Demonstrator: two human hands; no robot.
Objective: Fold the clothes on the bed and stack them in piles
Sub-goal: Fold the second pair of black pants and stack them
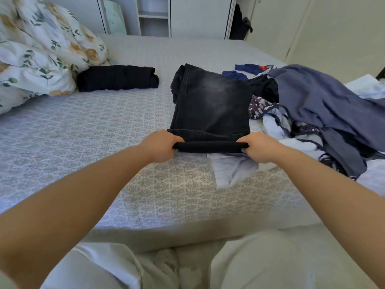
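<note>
Jeans (211, 105), dark and faded, lie flat at centre frame on the bed (83, 132), already doubled into a rectangle. Head view only. Left hand (159, 146) pinches the left end of the near hem, right hand (260, 149) pinches the right end; both are clenched on the fabric, with the near edge lifted and rolled into a dark band between them. Looks like the start of the next fold, near edge going over toward the far end.

To do it well: keep both hands level so the band stays straight, carry it up and over, land it square on the far edge, then press flat. Denim is stiff, so it should hold a crease, but the thick seams at the left side may bulge.

A pale garment (231, 170) sits partly under the near edge, just below the hands; I'd avoid dragging it along.

Folded black item (117, 78) lies at upper left of centre, apart from the jeans, likely the pile start. Unfolded heap (320, 113) with blue-grey cloth fills the right side, touching the jeans' right edge. Floral duvet (41, 55) is bunched at upper left. Wardrobe (154, 17) is at top. Most of the task is left.
</note>
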